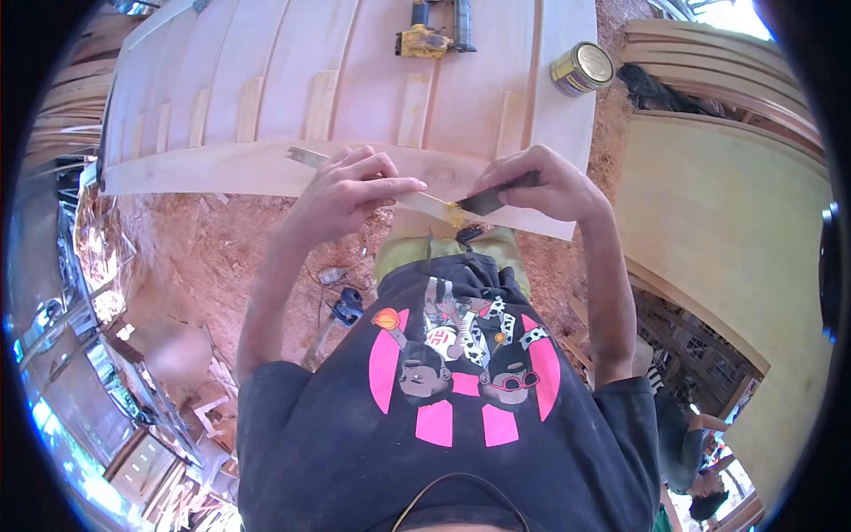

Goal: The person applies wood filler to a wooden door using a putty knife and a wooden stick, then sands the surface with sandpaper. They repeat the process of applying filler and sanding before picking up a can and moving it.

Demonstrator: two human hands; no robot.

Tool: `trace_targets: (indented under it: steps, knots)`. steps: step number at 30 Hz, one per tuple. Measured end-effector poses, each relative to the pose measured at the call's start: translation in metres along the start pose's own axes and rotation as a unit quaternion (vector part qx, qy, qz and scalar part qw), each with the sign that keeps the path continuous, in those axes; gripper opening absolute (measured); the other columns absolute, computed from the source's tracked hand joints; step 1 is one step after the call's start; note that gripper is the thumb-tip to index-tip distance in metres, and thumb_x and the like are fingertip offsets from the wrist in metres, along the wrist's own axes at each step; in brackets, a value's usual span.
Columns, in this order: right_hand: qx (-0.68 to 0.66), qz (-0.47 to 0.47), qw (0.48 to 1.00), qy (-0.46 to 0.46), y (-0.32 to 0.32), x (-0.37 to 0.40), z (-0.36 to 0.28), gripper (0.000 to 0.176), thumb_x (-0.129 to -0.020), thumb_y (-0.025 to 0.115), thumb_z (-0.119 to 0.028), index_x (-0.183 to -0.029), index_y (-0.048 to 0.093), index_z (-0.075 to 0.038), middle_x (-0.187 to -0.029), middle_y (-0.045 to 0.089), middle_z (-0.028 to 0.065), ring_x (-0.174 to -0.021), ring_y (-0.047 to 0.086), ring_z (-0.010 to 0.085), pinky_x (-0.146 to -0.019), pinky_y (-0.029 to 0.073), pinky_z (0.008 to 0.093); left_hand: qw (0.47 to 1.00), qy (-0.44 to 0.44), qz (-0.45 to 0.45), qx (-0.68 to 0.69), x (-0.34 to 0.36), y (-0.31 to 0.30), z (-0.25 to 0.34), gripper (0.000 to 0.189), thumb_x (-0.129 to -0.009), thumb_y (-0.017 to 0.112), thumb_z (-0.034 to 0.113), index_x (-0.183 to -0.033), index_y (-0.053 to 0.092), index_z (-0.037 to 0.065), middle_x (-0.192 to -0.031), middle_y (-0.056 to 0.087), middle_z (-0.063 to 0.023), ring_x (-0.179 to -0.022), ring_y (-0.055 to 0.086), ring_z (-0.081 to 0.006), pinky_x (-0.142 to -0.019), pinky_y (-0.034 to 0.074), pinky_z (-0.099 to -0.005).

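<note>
My left hand (355, 191) holds a thin, light wooden strip (424, 202), whose notched far end sticks out past the fingers at the left. In my right hand (550, 182) is a dark, flat tool (501, 195), its tip touching the right end of the strip. Some yellowish material (455, 213) sits where the two meet. Both hands are above the near edge of a large pale wooden panel (381, 106) with slats and short wooden blocks.
A yellow and black power tool (424, 42) and a round can (582, 68) rest on the panel. Another large board (709, 204) stands at the right. A blue tool (347, 306) lies on the sawdust-covered floor. Another person (687, 443) is at the lower right.
</note>
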State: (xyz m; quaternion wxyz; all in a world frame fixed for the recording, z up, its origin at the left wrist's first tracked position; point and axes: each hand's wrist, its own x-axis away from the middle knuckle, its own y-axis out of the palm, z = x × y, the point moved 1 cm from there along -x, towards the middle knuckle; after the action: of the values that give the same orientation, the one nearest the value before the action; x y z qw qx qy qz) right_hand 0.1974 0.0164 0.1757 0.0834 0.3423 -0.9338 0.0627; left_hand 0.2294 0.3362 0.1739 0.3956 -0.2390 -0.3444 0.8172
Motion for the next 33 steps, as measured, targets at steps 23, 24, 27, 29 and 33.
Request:
trace_targets:
  steps: [23, 24, 27, 29, 33]
  knots:
    - [0.538, 0.287, 0.786, 0.106, 0.154, -0.145, 0.173, 0.035, -0.084, 0.062, -0.009, -0.116, 0.077, -0.011, -0.116, 0.074, 0.0039, -0.110, 0.065, 0.0252, -0.093, 0.052, 0.0428, 0.793, -0.463, 0.313, -0.244, 0.151, 0.076, -0.314, 0.032, -0.107, 0.049, 0.030, -0.135, 0.055, 0.017, -0.121, 0.068, -0.0108, -0.111, 0.066, -0.0330, -0.092, 0.049, -0.0528]
    - [0.546, 0.285, 0.782, 0.098, 0.158, -0.143, 0.172, 0.035, -0.084, 0.062, -0.008, -0.116, 0.077, -0.011, -0.117, 0.074, 0.0031, -0.111, 0.064, 0.0258, -0.094, 0.052, 0.0431, 0.792, -0.468, 0.310, -0.238, 0.152, 0.076, -0.314, 0.032, -0.107, 0.049, 0.030, -0.135, 0.055, 0.017, -0.121, 0.068, -0.0108, -0.111, 0.066, -0.0330, -0.092, 0.049, -0.0528]
    - [0.439, 0.249, 0.852, 0.139, 0.134, -0.137, 0.161, 0.038, -0.081, 0.065, -0.002, -0.116, 0.077, -0.009, -0.118, 0.074, 0.0073, -0.112, 0.065, 0.0317, -0.095, 0.052, 0.0450, 0.798, -0.470, 0.301, -0.227, 0.152, 0.073, -0.314, 0.031, -0.107, 0.048, 0.030, -0.135, 0.055, 0.018, -0.123, 0.068, -0.0107, -0.112, 0.066, -0.0327, -0.092, 0.049, -0.0532]
    - [0.438, 0.258, 0.847, 0.153, 0.119, -0.139, 0.149, 0.038, -0.081, 0.064, -0.003, -0.117, 0.077, -0.010, -0.118, 0.074, 0.0072, -0.114, 0.065, 0.0309, -0.097, 0.051, 0.0451, 0.798, -0.461, 0.302, -0.244, 0.154, 0.075, -0.316, 0.031, -0.108, 0.047, 0.031, -0.135, 0.055, 0.018, -0.124, 0.068, -0.0103, -0.113, 0.066, -0.0320, -0.093, 0.049, -0.0533]
    - [0.462, 0.250, 0.832, 0.179, 0.110, -0.153, 0.146, 0.035, -0.084, 0.063, -0.007, -0.116, 0.078, -0.012, -0.119, 0.075, 0.0061, -0.118, 0.065, 0.0277, -0.100, 0.050, 0.0453, 0.796, -0.466, 0.297, -0.245, 0.152, 0.076, -0.315, 0.032, -0.108, 0.047, 0.032, -0.135, 0.055, 0.018, -0.124, 0.068, -0.0103, -0.115, 0.065, -0.0317, -0.094, 0.048, -0.0529]
